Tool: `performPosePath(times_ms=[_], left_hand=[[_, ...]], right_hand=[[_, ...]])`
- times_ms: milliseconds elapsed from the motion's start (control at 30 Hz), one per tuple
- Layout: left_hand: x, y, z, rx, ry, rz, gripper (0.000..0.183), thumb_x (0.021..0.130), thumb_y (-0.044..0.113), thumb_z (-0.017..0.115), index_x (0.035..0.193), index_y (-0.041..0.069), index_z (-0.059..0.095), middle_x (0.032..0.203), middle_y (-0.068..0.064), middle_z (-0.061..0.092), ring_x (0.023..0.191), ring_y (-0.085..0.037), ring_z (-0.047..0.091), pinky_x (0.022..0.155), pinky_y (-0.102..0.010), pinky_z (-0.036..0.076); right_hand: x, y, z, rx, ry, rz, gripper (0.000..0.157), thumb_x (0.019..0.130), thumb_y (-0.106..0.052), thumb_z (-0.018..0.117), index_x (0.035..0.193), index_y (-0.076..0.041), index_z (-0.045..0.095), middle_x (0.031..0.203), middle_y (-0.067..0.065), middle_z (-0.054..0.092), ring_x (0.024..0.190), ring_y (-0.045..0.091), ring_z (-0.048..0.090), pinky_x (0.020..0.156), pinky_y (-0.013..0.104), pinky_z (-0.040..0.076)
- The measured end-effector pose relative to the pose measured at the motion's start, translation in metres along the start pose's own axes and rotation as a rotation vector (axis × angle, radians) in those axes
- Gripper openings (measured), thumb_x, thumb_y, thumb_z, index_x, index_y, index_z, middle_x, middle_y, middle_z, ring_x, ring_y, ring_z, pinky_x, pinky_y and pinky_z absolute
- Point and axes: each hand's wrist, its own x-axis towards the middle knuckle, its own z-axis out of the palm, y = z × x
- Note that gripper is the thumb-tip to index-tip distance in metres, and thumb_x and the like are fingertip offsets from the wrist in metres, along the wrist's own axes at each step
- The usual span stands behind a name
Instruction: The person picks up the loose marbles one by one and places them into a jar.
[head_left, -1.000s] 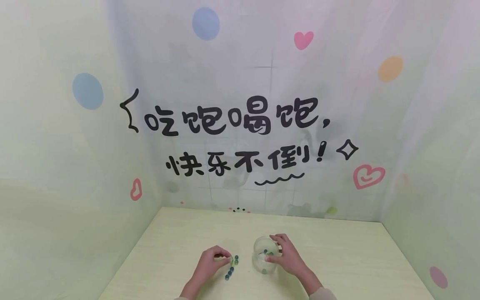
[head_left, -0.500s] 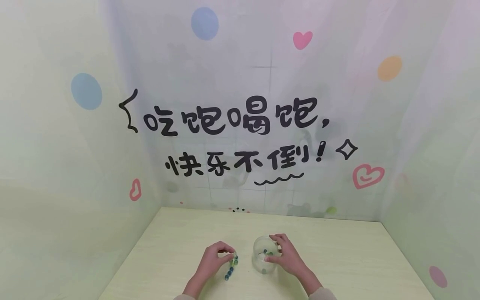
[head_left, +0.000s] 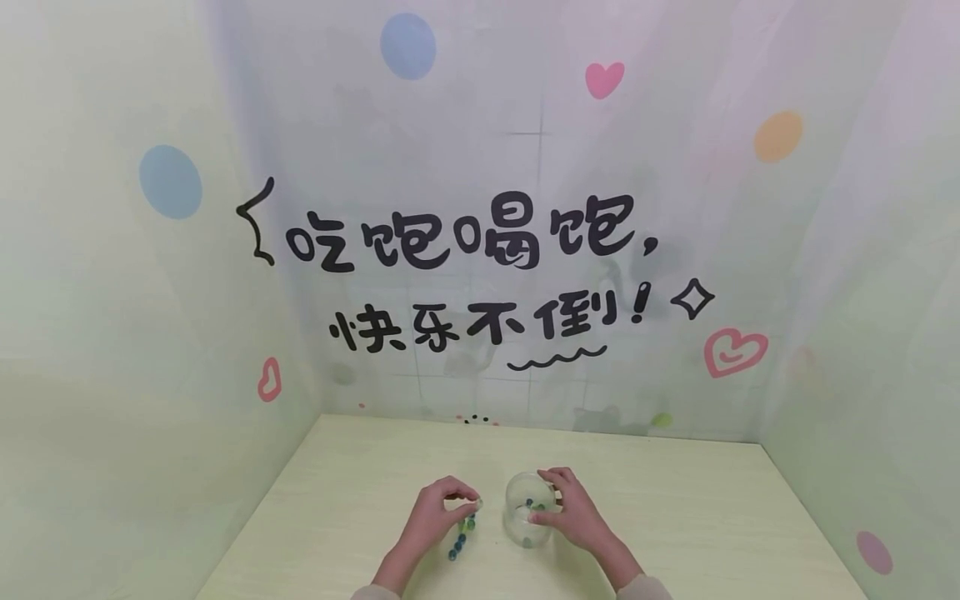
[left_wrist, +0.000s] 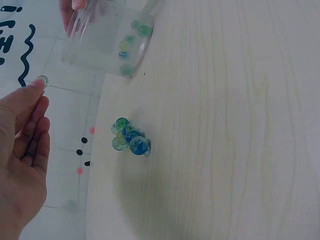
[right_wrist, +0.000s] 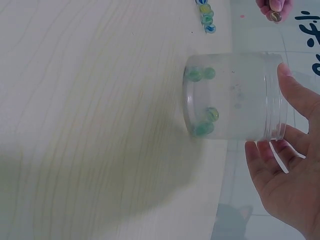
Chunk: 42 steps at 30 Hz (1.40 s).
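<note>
My left hand (head_left: 433, 518) pinches a clear glass marble (left_wrist: 43, 80) between thumb and fingertips, raised above the table. Below it, several blue, green and yellowish marbles (head_left: 460, 542) sit close together in a short line. To the right stands a clear, round plastic jar (right_wrist: 240, 97), upright and without a lid. With thumb and fingers around its rim, my right hand (head_left: 583, 518) holds the jar. Several greenish marbles (right_wrist: 212, 114) lie on the jar's bottom. The held marble is left of the jar's mouth, apart from it.
The pale wood-grained table (head_left: 360, 467) runs back to a printed curtain (head_left: 480, 125) with black lettering, hearts and dots. Curtain panels also flank the table at left and right.
My left hand has lifted the marble off the line and moved it up and right, towards the jar. The right hand and the jar stay in place.
</note>
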Motion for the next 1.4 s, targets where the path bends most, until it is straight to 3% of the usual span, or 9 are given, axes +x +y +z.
performPosePath(times_ms=[1000, 1400], left_hand=[[0.024, 0.028, 0.019, -0.018, -0.003, 0.128, 0.01, 0.088, 0.018, 0.075, 0.094, 0.01, 0.075, 0.097, -0.003, 0.072, 0.096, -0.026, 0.066, 0.091, -0.049, 0.055], [0.024, 0.034, 0.032, -0.024, -0.006, 0.171, 0.008, 0.087, 0.014, 0.076, 0.095, 0.01, 0.076, 0.096, -0.005, 0.073, 0.094, -0.029, 0.066, 0.087, -0.047, 0.056]], right_hand=[[0.0, 0.001, 0.002, -0.004, 0.016, 0.012, 0.069, 0.079, -0.014, 0.084, 0.135, 0.009, 0.052, 0.132, 0.025, 0.049, 0.122, 0.045, 0.051, 0.094, 0.054, 0.054], [0.002, 0.006, 0.002, 0.01, 0.014, 0.011, 0.07, 0.079, -0.017, 0.084, 0.136, 0.008, 0.051, 0.133, 0.024, 0.049, 0.123, 0.044, 0.052, 0.095, 0.052, 0.054]])
